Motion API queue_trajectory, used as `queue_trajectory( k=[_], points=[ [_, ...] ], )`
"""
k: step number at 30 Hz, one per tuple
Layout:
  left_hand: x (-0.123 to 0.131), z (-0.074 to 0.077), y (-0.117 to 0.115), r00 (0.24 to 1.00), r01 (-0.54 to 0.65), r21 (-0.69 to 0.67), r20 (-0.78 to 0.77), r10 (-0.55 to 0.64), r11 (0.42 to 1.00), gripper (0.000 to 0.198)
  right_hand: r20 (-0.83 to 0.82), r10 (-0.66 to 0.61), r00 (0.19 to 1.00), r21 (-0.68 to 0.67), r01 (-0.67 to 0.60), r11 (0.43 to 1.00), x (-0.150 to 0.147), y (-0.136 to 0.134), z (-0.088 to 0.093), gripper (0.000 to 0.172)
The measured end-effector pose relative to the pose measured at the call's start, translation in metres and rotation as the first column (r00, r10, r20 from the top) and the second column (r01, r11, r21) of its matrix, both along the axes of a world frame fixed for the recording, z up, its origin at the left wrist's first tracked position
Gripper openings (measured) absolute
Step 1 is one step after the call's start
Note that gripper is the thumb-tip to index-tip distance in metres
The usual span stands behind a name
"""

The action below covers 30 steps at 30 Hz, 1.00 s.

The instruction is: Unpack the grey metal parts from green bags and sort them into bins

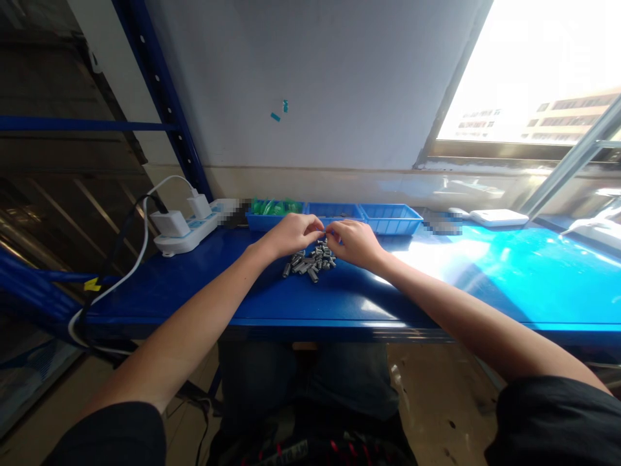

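A pile of small grey metal parts (310, 261) lies on the blue tabletop (272, 301). Just above its back edge my left hand (295, 234) and my right hand (353, 242) meet, fingertips nearly touching. Both hands are closed in a pinch. Something tiny seems to sit between the fingertips, too small to make out. Behind the hands stands a row of blue plastic bins: the left bin (252, 222) holds green items, the middle bin (332, 210) is partly hidden by my hands, and the right bin (392, 219) shows its ribbed inside.
On the left are a white power strip (187, 238) with plugs and cables, and a blue metal rack post (167, 97). A white flat device (499, 217) lies at the back right, near the window. A wall rises behind the table.
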State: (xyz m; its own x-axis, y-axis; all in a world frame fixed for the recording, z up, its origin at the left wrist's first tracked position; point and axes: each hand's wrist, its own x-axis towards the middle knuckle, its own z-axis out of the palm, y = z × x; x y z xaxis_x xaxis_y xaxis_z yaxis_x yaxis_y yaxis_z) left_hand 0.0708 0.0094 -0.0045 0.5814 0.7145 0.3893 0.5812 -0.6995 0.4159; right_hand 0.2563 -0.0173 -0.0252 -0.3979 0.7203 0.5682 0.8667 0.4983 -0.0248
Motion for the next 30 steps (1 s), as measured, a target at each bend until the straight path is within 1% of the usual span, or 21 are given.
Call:
queue_trajectory(
  k=[5,8,12,16,21,30],
  points=[
    [0.0011,-0.005,0.0023,0.998,0.035,0.003,-0.052,-0.035,0.999,0.024,0.058,-0.038,0.998,-0.043,0.04,0.998,-0.0006,0.0001,-0.001,0.024],
    [0.0018,-0.0068,0.0026,0.997,0.051,-0.014,-0.057,-0.052,0.999,0.025,0.062,-0.049,0.997,-0.052,0.052,0.997,-0.0011,-0.0003,-0.0002,0.024],
    [0.0019,-0.0067,0.002,0.998,0.03,-0.008,-0.051,-0.03,1.0,0.025,0.034,-0.04,0.999,-0.055,0.042,0.998,-0.0009,0.0001,0.0002,0.024],
    [0.0016,-0.0058,0.002,0.998,0.015,0.009,-0.06,-0.014,1.0,0.023,0.015,-0.036,0.999,-0.053,0.037,0.998,0.0,0.0012,-0.0012,0.028],
    [0.0014,-0.0054,0.0021,0.998,-0.002,0.029,-0.067,0.004,1.0,0.025,0.009,-0.024,1.0,-0.049,0.025,0.998,0.0007,0.0014,-0.0013,0.031],
    [0.0017,-0.0043,0.0016,0.994,-0.012,0.062,-0.103,0.019,0.998,0.029,0.027,-0.031,0.999,-0.054,0.032,0.998,0.0011,0.0013,-0.0004,0.031]
  ],
)
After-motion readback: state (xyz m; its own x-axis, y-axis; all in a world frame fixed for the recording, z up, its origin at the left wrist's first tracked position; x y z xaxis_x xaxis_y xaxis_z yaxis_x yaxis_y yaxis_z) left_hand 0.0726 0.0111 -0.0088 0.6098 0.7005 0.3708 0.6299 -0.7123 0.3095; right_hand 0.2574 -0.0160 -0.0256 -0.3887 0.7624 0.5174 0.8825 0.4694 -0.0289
